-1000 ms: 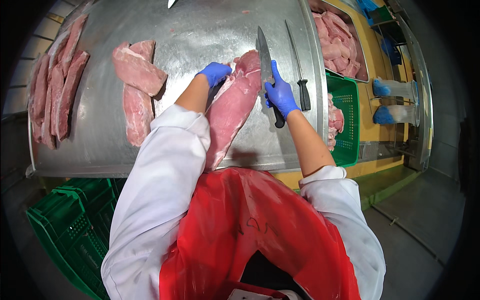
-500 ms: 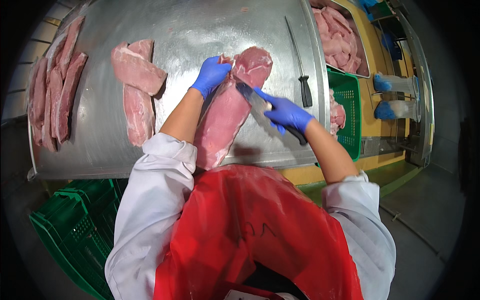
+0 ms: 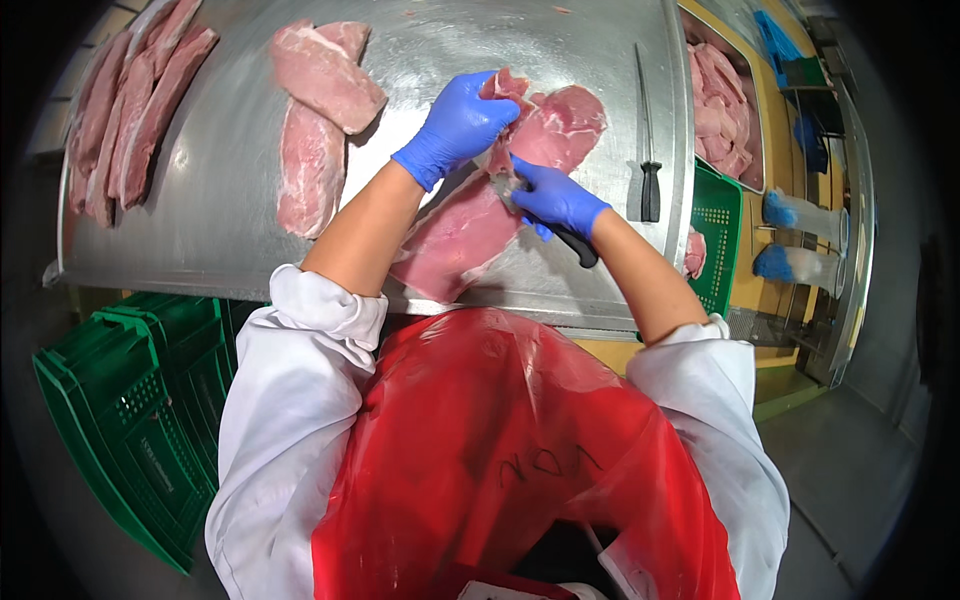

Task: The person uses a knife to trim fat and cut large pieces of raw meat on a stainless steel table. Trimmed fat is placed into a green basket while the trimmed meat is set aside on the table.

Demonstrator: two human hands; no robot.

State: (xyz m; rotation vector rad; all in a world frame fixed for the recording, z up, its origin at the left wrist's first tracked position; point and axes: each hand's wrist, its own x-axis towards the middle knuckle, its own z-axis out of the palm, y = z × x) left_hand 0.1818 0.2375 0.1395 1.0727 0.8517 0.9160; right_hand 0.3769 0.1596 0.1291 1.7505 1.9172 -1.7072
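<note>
A long pale-pink piece of boneless meat lies slantwise on the metal table before me. My left hand, in a blue glove, is closed on a raised flap of meat at its far part. In my right hand, also blue-gloved, is a knife with a dark handle. Its blade lies against the meat just below the flap, and part of it is hidden by the flap and my fingers. The rounded far end of the meat rests beyond my right hand.
Left of my hands lie a few stacked meat pieces and several long strips. A sharpening steel lies at right. Beyond the table edge are a metal tray of meat slices and a green crate. Green crates stand lower left.
The view has shifted, so the table sits higher and further right. My left hand has lifted the flap more, and the knife has moved in under it, its blade now less visible.
</note>
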